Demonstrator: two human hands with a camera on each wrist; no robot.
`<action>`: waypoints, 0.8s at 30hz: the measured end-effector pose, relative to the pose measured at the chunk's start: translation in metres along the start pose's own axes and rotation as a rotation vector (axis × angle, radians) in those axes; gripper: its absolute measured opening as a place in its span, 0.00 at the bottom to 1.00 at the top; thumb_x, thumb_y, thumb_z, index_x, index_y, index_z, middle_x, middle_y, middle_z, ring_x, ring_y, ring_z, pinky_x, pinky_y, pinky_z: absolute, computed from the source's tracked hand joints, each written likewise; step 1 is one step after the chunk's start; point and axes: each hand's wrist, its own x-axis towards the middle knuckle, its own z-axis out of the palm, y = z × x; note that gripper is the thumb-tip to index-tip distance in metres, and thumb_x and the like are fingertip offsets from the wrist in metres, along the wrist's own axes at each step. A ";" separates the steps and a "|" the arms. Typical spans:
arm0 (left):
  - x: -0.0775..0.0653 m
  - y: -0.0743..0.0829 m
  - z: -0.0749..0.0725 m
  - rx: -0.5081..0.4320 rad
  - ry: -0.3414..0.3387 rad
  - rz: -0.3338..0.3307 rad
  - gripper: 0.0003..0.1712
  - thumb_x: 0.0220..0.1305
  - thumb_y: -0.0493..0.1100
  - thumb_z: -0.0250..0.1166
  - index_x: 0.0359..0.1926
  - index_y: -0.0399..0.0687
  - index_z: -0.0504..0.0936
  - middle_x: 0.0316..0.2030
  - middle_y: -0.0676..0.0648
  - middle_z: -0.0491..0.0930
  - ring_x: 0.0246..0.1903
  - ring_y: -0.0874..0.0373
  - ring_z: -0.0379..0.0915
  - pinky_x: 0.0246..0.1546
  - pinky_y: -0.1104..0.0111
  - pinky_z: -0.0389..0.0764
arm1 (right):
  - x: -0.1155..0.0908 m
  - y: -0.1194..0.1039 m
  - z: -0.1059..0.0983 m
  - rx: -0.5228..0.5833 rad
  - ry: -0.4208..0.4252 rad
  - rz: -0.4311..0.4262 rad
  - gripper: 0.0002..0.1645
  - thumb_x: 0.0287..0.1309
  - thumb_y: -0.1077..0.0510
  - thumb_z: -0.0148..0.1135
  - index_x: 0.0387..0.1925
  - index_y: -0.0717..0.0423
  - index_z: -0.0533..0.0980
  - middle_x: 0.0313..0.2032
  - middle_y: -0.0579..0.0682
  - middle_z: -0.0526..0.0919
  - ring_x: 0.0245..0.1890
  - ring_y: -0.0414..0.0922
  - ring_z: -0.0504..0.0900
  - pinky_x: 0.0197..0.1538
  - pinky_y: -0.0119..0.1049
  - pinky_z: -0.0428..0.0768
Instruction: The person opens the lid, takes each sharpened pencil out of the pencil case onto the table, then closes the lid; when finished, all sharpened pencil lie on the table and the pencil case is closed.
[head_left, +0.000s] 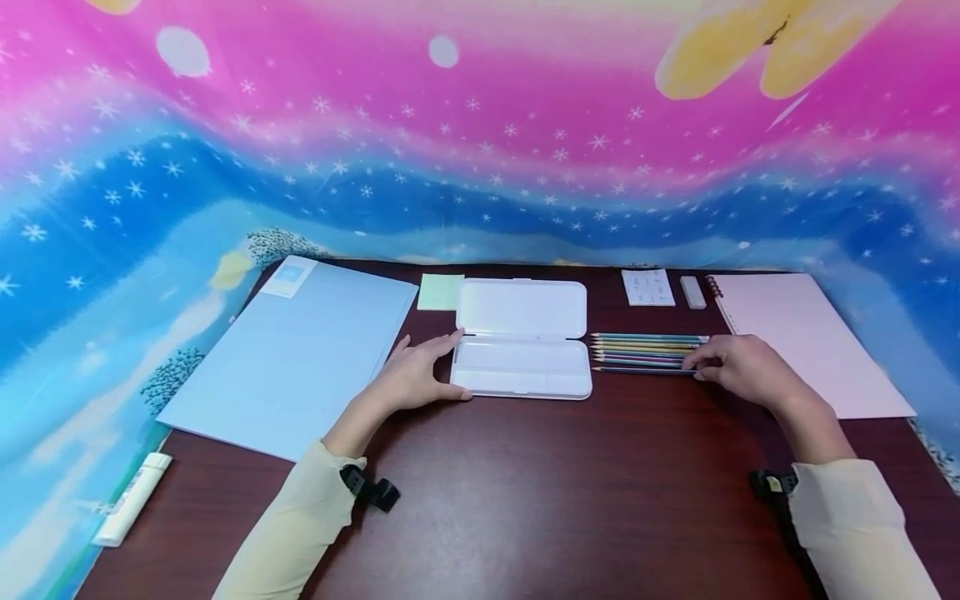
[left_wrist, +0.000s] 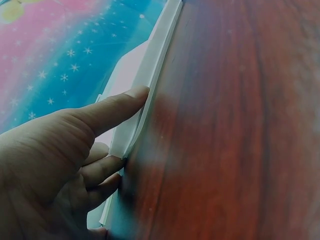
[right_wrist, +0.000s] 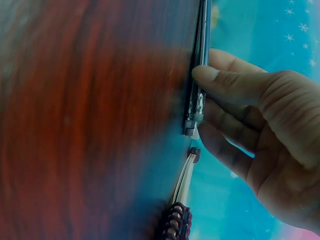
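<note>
A white pencil case (head_left: 523, 382) lies unfolded on the table, its lid (head_left: 521, 307) laid back toward the far side. At its left end my left hand (head_left: 408, 375) holds the near corner, thumb on the front edge and fingers along the side. To the right of the case, several coloured pencils (head_left: 630, 348) lie side by side, points to the left. My right hand (head_left: 742, 367) pinches the blunt end of the nearest, dark pencil (head_left: 645, 371) with thumb and fingers. In the right wrist view the thumb presses on that pencil (right_wrist: 206, 35) near its silvery end.
Left of the case lie a large light blue folder (head_left: 292, 358) and a green sticky note pad (head_left: 440, 292). A glue stick (head_left: 135, 500) is at the far left. Behind the pencils are a small white card (head_left: 648, 287) and an eraser (head_left: 693, 292); a spiral notebook (head_left: 817, 350) lies right.
</note>
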 end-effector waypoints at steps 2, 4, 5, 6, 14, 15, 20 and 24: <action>0.000 0.000 0.000 0.001 -0.001 -0.002 0.60 0.53 0.69 0.73 0.80 0.59 0.54 0.76 0.43 0.63 0.76 0.49 0.58 0.79 0.40 0.41 | 0.001 -0.001 0.000 -0.003 -0.010 0.016 0.12 0.57 0.67 0.69 0.36 0.48 0.90 0.39 0.53 0.90 0.39 0.49 0.84 0.45 0.53 0.82; 0.000 0.000 0.000 0.001 -0.002 -0.004 0.60 0.53 0.69 0.73 0.80 0.59 0.54 0.76 0.44 0.63 0.76 0.49 0.58 0.79 0.40 0.41 | 0.002 -0.002 0.000 -0.005 -0.018 0.027 0.12 0.57 0.67 0.69 0.36 0.48 0.90 0.40 0.53 0.90 0.40 0.50 0.84 0.46 0.56 0.82; 0.000 0.000 0.000 0.001 -0.003 -0.006 0.60 0.53 0.68 0.73 0.80 0.59 0.54 0.76 0.44 0.63 0.76 0.49 0.58 0.79 0.40 0.41 | 0.003 -0.002 0.000 -0.006 -0.021 0.031 0.12 0.58 0.67 0.68 0.36 0.48 0.90 0.40 0.54 0.90 0.40 0.51 0.85 0.46 0.56 0.82; 0.000 0.000 0.000 -0.001 -0.004 -0.007 0.60 0.53 0.68 0.73 0.80 0.59 0.54 0.76 0.44 0.63 0.76 0.49 0.58 0.79 0.40 0.41 | 0.003 -0.002 0.000 -0.005 -0.023 0.035 0.12 0.58 0.67 0.68 0.36 0.47 0.90 0.40 0.54 0.89 0.40 0.51 0.85 0.47 0.57 0.82; 0.003 0.001 -0.001 -0.003 -0.006 0.007 0.60 0.53 0.68 0.74 0.81 0.59 0.54 0.76 0.44 0.64 0.76 0.49 0.58 0.78 0.39 0.41 | 0.003 -0.003 0.000 -0.028 -0.029 0.064 0.11 0.59 0.66 0.68 0.37 0.48 0.90 0.40 0.54 0.89 0.39 0.50 0.83 0.46 0.57 0.82; 0.003 0.001 -0.002 -0.004 -0.007 0.007 0.60 0.53 0.68 0.74 0.81 0.59 0.54 0.76 0.44 0.64 0.76 0.49 0.58 0.78 0.39 0.41 | 0.004 -0.003 0.000 -0.031 -0.029 0.064 0.11 0.59 0.66 0.68 0.37 0.48 0.90 0.40 0.54 0.89 0.39 0.50 0.84 0.46 0.57 0.82; 0.002 0.002 -0.002 -0.005 -0.013 0.003 0.60 0.54 0.68 0.73 0.81 0.58 0.54 0.76 0.44 0.64 0.76 0.49 0.58 0.78 0.39 0.41 | 0.005 -0.005 0.000 -0.052 -0.027 0.063 0.10 0.59 0.65 0.69 0.37 0.49 0.90 0.41 0.56 0.89 0.39 0.51 0.84 0.47 0.58 0.82; 0.001 0.002 -0.002 -0.002 -0.012 0.000 0.60 0.54 0.67 0.73 0.81 0.58 0.54 0.76 0.43 0.64 0.76 0.48 0.58 0.78 0.39 0.41 | 0.007 -0.006 0.001 -0.066 -0.036 0.075 0.09 0.59 0.64 0.69 0.37 0.49 0.89 0.42 0.57 0.89 0.40 0.52 0.83 0.48 0.59 0.82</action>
